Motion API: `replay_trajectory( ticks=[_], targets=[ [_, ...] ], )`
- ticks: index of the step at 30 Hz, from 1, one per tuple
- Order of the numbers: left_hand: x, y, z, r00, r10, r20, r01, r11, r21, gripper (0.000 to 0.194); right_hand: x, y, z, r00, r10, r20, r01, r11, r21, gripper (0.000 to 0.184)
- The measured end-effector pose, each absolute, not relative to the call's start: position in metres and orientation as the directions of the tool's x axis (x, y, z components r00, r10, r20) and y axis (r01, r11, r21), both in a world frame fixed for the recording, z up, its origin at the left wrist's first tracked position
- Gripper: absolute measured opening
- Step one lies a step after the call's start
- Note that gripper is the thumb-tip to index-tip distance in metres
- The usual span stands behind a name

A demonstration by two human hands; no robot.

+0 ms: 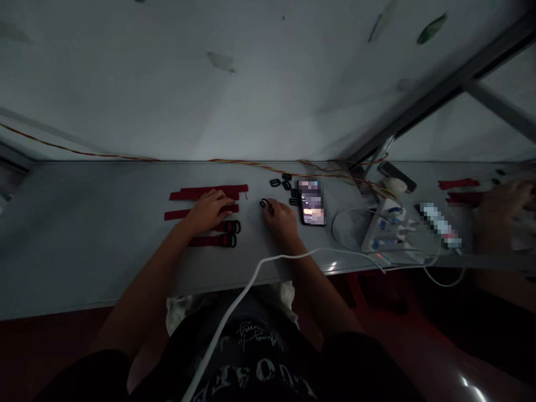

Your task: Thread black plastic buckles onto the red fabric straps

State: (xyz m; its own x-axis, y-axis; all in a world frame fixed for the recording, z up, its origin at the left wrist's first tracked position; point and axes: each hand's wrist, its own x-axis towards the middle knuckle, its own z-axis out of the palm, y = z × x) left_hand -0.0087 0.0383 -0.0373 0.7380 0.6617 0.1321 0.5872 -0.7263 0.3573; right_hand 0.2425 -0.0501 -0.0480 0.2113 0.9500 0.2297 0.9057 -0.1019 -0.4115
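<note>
My left hand (210, 210) lies over the red straps (178, 214), its fingers stretched out across them. Several of these flat strips are laid side by side on the grey table. Below that hand, two straps have black buckles (229, 240) at their right ends. My right hand (281, 219) is closed, pinching a small black buckle (263, 203) between thumb and fingers, a little to the right of the straps. Several loose black buckles (286, 185) lie just beyond it, beside a phone.
A lit phone (312, 202) lies right of my right hand. A white cable (259, 262) hangs across my right forearm to a power strip (382, 229). Twisted wires (251, 163) run along the wall. At far right are a co-worker's hand (508, 201) and another phone (439, 223).
</note>
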Motion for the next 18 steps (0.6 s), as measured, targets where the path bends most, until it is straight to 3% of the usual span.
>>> replay_trajectory(
  ticks=[4, 6, 8, 13, 18],
  targets=[
    [-0.003, 0.044, -0.041, 0.714, 0.681, 0.162, 0.565, -0.698, 0.44, 0.023, 0.24, -0.031, -0.05, 0.217, 0.967, 0.132, 0.715, -0.066, -0.696, 0.03],
    [-0.002, 0.045, -0.044, 0.688, 0.703, 0.178, 0.561, -0.672, 0.484, 0.017, 0.236, -0.025, -0.049, 0.183, 0.983, 0.007, 0.492, -0.086, -0.866, 0.033],
    [-0.002, 0.045, -0.046, 0.653, 0.735, 0.184, 0.564, -0.634, 0.529, 0.013, 0.23, -0.022, -0.047, 0.108, 0.991, -0.075, 0.252, -0.1, -0.962, 0.035],
    [-0.002, 0.042, -0.036, 0.551, 0.805, 0.222, 0.458, -0.514, 0.725, 0.008, 0.214, -0.021, -0.041, 0.008, 0.994, -0.109, -0.097, -0.108, -0.989, 0.041],
    [-0.005, 0.042, -0.028, 0.517, 0.828, 0.218, 0.236, -0.383, 0.893, 0.02, 0.205, -0.02, -0.039, -0.137, 0.975, -0.173, -0.25, -0.203, -0.947, 0.04]
  ],
)
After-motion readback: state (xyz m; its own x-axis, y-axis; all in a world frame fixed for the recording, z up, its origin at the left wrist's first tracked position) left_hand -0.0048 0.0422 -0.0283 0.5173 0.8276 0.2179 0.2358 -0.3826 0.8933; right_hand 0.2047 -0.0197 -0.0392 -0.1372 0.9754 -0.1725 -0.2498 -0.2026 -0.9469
